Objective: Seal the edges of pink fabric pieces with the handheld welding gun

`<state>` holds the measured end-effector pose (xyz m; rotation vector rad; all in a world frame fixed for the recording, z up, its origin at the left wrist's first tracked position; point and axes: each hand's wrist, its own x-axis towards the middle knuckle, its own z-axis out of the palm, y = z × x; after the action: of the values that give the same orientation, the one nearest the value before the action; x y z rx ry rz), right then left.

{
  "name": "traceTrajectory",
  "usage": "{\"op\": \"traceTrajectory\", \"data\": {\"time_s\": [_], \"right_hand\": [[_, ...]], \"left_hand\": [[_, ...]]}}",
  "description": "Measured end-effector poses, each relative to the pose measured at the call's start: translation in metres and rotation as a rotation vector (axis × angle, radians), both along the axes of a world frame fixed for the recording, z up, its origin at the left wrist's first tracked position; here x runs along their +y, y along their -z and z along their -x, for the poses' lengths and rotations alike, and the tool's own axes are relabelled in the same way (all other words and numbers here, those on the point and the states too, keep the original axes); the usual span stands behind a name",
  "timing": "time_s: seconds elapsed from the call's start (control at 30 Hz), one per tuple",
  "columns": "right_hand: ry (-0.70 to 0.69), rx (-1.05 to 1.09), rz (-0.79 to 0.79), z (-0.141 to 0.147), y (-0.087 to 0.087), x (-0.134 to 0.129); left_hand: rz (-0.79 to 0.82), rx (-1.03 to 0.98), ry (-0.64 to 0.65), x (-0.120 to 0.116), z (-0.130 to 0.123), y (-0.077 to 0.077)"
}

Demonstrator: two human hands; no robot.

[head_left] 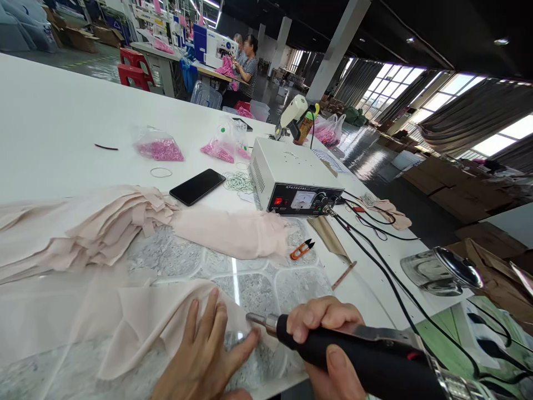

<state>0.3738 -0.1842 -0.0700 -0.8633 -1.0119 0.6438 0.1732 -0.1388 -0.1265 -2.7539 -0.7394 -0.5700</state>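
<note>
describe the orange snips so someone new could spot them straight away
On the white table, find the big cream box. Just in front of it, beside the end of a pale fabric strip, lie the snips. Unlike their pale neighbours, they're bright orange with two black points.

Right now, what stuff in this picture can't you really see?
All in the head view:
The pale cloth beneath the left hand: hidden by that hand.
The palm of the right hand: hidden by the black tool it grips.
The tool's back end: cut off by the bottom edge.
The reading on the meter of the white box: too small.
What the pink bits are: too small.
</note>
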Motion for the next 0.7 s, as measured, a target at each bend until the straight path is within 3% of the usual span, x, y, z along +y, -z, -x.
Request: {"op": "traceTrajectory", "data": {"time_s": [0.37,0.6,0.7], "right_hand": [[-0.025,0.023,-0.022,0.006,0.001,0.009],[-0.034,0.011,-0.032,0.009,-0.002,0.014],[-0.046,0.007,-0.015,0.008,0.001,0.014]], "left_hand": [[-0.085,0.053,0.052,0.006,0.006,0.017],[-0.012,-0.141,-0.042,-0.002,-0.004,0.040],[0.027,-0.096,-0.049,-0.003,-0.003,0.041]]}}
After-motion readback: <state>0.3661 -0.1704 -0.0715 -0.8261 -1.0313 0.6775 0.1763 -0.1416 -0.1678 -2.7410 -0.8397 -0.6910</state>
